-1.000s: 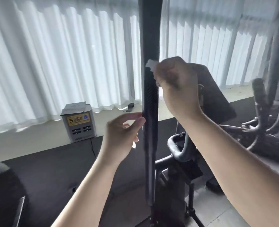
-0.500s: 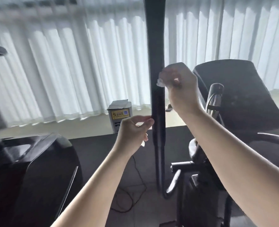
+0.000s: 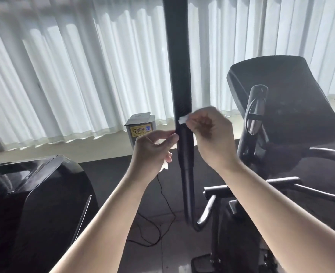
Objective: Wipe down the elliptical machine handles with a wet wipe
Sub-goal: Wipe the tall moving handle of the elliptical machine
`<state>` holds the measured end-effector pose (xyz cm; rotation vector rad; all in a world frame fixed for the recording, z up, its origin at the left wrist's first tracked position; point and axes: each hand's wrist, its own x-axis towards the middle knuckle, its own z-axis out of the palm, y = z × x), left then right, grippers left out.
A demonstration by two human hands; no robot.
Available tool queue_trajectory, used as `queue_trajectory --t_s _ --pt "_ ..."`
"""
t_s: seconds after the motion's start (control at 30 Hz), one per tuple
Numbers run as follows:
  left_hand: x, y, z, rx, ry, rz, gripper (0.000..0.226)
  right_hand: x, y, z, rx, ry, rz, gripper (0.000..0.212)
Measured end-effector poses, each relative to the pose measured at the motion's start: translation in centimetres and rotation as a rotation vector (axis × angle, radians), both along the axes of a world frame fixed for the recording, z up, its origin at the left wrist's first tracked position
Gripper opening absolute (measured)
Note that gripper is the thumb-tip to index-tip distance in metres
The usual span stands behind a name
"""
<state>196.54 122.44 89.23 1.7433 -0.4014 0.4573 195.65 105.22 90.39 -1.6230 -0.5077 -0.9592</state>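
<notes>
Against the upright handle [image 3: 179,75], presses a wet wipe [image 3: 182,120] pinched in the right grip [image 3: 211,136] to scrub, apparently steadies it with the left grip [image 3: 152,150] clutching a white scrap [image 3: 165,166].

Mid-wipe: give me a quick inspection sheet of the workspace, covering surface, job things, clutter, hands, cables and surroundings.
Surface: dark floor mat, with paler tiles nearer the camera.
Job's things: upright black handle; wet wipe held against it at the lower end of the textured grip.
Clutter: grey box with yellow label on the floor by the curtains.
Hands: right hand pinches the wipe on the handle; left hand touches the handle's left side and holds a white scrap.
Cables: thin black cable loops across the floor.
Surroundings: white curtains; black console; glossy black housing at left.
</notes>
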Motion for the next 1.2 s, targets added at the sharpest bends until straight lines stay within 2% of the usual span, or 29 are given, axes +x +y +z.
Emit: queue_trajectory --t_s 0.13,0.23,0.33,0.4,0.57,0.67,0.8,0.9,0.97,1.2 --pt "0.3 0.1 -0.3 0.007 -0.025 0.006 0.005 0.1 -0.3 1.1 -0.073 -0.056 -0.038 0.008" --pt "0.3 0.1 -1.3 0.017 -0.023 0.023 0.008 -0.7 -0.4 -3.8 -0.164 -0.094 -0.096 0.013" --pt "0.0 0.3 -2.7 0.013 0.004 0.016 0.007 -1.9 -0.1 -9.5 -0.170 -0.005 -0.073 0.014" --pt "-0.2 0.4 -3.2 -0.004 0.018 0.002 0.005 -2.3 0.4 -10.9 -0.143 0.043 -0.091 0.013" --pt "0.0 0.5 -3.0 0.015 0.020 -0.001 0.009 -1.3 0.7 -4.3 -0.140 -0.146 -0.205 0.012" --pt "0.0 0.6 -3.0 0.024 0.035 0.001 0.005 -0.6 1.1 -0.9 -0.089 -0.197 -0.254 0.010" --pt "-0.3 0.7 -3.3 0.006 0.057 -0.017 0.008 -1.4 1.8 -4.7 -0.172 -0.199 -0.294 0.010" --pt "-0.8 0.7 -3.5 0.004 0.064 -0.038 0.014 -2.5 1.8 -9.0 -0.219 -0.116 -0.276 0.012" --pt "-0.9 0.8 -3.5 0.009 0.066 -0.042 0.013 -2.6 1.6 -8.9 -0.238 -0.107 -0.272 0.013" --pt "-0.7 0.7 -2.9 -0.004 0.092 -0.047 0.017 -0.2 2.1 1.5 -0.264 -0.362 -0.353 0.014"
